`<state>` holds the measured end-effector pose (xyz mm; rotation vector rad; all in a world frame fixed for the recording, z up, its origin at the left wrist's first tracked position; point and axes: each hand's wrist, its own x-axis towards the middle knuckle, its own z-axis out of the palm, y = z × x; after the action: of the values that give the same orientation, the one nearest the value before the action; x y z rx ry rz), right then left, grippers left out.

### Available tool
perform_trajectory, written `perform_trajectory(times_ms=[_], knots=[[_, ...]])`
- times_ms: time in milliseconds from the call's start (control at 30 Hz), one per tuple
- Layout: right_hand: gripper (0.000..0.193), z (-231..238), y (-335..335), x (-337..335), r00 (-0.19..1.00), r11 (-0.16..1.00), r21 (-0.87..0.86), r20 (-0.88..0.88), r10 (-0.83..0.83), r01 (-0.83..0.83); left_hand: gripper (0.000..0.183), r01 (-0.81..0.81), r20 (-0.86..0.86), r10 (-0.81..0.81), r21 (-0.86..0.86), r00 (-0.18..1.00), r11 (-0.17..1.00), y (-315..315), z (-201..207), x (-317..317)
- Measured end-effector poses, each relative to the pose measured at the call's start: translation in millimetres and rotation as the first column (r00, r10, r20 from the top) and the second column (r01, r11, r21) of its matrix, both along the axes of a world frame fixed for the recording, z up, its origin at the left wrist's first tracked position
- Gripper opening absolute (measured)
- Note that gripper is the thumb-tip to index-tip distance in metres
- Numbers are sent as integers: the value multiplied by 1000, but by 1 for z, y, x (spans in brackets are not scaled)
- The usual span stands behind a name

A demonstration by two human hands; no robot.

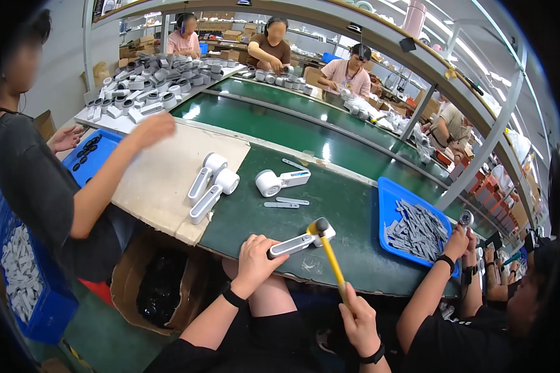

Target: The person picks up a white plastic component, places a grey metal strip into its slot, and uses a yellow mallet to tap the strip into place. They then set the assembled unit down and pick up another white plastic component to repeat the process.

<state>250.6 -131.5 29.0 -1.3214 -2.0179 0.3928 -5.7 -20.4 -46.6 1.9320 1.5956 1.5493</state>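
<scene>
At the near edge of the green table [242,217], my left hand [255,261] grips the handle of a small white handheld fan [292,245] with a grey inlay. The fan lies flat, its round head pointing right. My right hand [362,320] is closed around the yellow handle of a hammer [334,264]. The dark hammer head is over the joint between handle and round head; I cannot tell whether it touches. Beyond my hands rests another white fan [270,183], with loose grey strips [287,203] around it. Two more fans [214,186] sit on cardboard to the left.
A blue tray [395,193] of grey strips stands at right, beside a co-worker holding a fan [466,218]. At left, another co-worker reaches across the cardboard sheet [162,180] near a blue tray [112,146] of black parts. Fans are piled [149,81] far left; a carton [190,298] stands below.
</scene>
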Motion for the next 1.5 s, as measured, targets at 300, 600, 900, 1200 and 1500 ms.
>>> perform_trajectory(times_ms=[300, 600, 900, 1200, 1500], knots=[[56, -19, 11, 13, 999, 994, -105, -22, -43, 41, 28, -33, -211, -8, -191, 978, 981, 4, 15, 8], [54, -34, 9, 17, 941, 977, -208, -323, -101, 33, 37, 135, -369, -143, -46, 918, 990, 10, 32, 4], [56, -51, 3, 28, 910, 967, -252, -388, -144, 45, 31, -134, -393, 174, 128, 903, 983, -21, 40, -80], [57, -59, 9, 29, 881, 979, -205, -458, -117, 24, 37, -286, -329, 330, 174, 885, 942, 15, 9, -157], [57, -60, 10, 38, 851, 971, -236, -502, -156, 38, 35, -598, -527, 510, 4, 680, 802, 73, 23, -189]])
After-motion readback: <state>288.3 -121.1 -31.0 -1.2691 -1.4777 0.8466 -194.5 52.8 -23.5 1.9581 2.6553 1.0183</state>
